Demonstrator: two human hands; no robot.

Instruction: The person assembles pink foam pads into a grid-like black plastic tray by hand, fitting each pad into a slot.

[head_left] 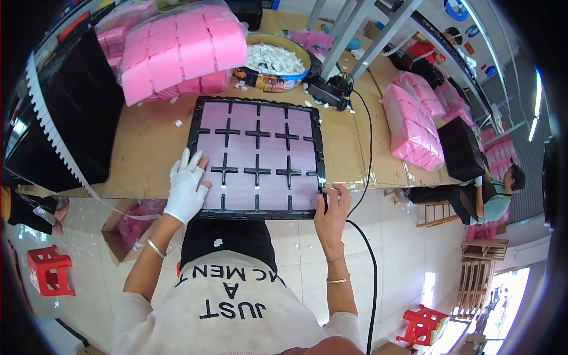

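While left grip (188,184) splays on black tray (260,215), right grip (332,211) clasping edge (320,163), cardboard (345,142) rightward

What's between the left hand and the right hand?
Head view: the black frame and the pink surface inside it, broken up by black crosses, span from the white-gloved left hand to the right hand.

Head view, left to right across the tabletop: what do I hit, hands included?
Black crate → white-gloved left hand → black gridded tray → right hand → wrapped pink pack → smaller black box.
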